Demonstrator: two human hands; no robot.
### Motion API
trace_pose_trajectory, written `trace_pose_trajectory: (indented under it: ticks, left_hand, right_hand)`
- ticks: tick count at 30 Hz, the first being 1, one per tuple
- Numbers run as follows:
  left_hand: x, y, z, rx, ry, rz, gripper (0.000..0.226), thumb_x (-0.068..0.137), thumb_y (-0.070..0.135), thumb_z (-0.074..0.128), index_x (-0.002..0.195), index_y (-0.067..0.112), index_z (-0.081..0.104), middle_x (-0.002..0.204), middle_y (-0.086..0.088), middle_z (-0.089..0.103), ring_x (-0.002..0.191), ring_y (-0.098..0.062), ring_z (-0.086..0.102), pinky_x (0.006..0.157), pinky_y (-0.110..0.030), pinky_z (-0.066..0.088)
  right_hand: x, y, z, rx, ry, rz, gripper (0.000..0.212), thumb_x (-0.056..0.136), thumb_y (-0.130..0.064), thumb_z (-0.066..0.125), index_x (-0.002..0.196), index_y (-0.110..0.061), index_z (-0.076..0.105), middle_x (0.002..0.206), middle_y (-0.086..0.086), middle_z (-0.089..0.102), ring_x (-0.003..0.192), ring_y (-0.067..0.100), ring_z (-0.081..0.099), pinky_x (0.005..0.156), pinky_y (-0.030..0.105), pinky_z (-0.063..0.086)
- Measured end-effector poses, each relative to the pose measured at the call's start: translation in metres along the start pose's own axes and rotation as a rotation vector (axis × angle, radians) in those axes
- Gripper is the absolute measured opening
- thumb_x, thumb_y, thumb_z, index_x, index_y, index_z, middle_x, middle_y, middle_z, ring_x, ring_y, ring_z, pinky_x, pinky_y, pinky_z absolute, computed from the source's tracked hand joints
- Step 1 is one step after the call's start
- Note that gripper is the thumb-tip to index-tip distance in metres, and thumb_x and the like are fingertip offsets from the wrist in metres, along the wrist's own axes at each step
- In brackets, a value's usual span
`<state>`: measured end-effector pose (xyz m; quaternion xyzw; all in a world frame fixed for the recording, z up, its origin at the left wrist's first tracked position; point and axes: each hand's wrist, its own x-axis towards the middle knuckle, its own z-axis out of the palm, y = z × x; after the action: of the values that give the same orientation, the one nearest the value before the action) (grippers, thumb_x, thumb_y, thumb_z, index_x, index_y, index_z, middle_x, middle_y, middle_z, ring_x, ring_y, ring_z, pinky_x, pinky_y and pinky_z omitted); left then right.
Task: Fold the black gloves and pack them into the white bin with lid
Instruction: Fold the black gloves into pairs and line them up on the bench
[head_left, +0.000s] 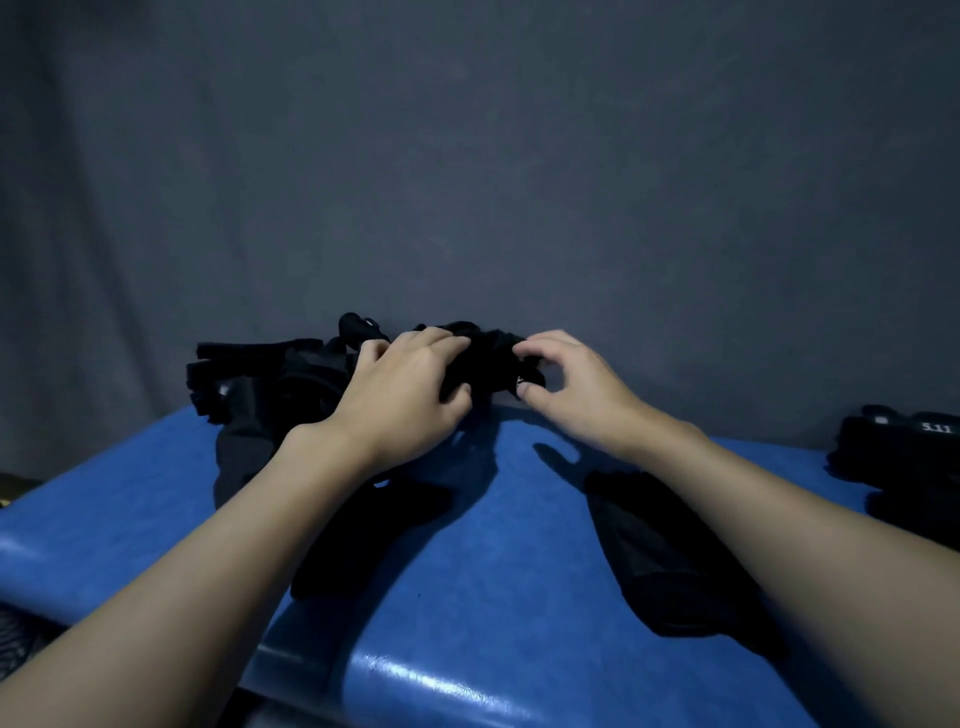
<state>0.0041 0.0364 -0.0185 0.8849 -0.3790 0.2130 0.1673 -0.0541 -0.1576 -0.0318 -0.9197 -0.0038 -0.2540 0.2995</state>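
Observation:
A bunched black glove (491, 358) lies at the far edge of the blue table (493, 597). My left hand (405, 400) is closed over its left side, fingers curled into the fabric. My right hand (566, 384) pinches its right end between thumb and fingers. A pile of black gloves (260, 384) sits to the left of my left hand. One flat black glove (670, 556) lies under my right forearm, and another (374, 530) lies under my left forearm. The white bin is not in view.
More black gloves (904, 457), one with white "5.11" lettering, are stacked at the table's right edge. A grey fabric backdrop (467, 156) hangs right behind the table. The table's near edge is rounded and glossy.

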Motion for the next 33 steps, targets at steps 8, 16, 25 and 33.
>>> trace_pose_trajectory:
  ticks: [8,16,25,33]
  left_hand:
    - [-0.006,0.013,-0.013,-0.407,0.136,0.014,0.047,0.087,0.022,0.067,0.133,0.023,0.058,0.127,0.013,0.062,0.123,-0.009,0.055,0.107,-0.033,0.040]
    - [-0.015,0.045,-0.033,-0.816,0.071,-0.065,0.033,0.089,0.026,0.071,0.122,0.024,0.065,0.088,-0.002,0.076,0.085,-0.019,0.073,0.082,-0.033,0.058]
    - [-0.016,0.075,-0.036,-0.917,-0.101,-0.004,0.044,0.088,-0.004,0.065,0.126,0.019,0.061,0.087,-0.001,0.073,0.072,-0.013,0.070,0.063,-0.024,0.054]
    - [-0.012,0.094,-0.031,-0.989,-0.143,0.093,0.043,0.089,-0.010,0.063,0.126,0.012,0.061,0.114,-0.005,0.070,0.091,-0.024,0.073,0.085,-0.035,0.060]
  right_hand:
    - [-0.022,-0.016,-0.027,0.209,0.225,0.031,0.022,0.082,-0.006,0.073,0.083,-0.025,0.061,0.080,-0.005,0.059,0.065,0.006,0.052,0.065,0.022,0.044]
    - [-0.059,-0.029,-0.050,0.266,0.298,0.069,0.019,0.085,-0.008,0.068,0.085,-0.022,0.056,0.081,-0.005,0.056,0.063,0.008,0.049,0.062,0.025,0.046]
    - [-0.095,-0.028,-0.069,0.454,0.209,0.213,0.033,0.088,-0.003,0.065,0.115,-0.021,0.062,0.092,-0.003,0.059,0.072,0.003,0.061,0.073,0.020,0.052]
    - [-0.105,-0.029,-0.079,0.467,0.131,0.205,0.011,0.088,-0.010,0.070,0.098,-0.013,0.071,0.094,0.015,0.074,0.084,0.023,0.069,0.085,0.044,0.055]
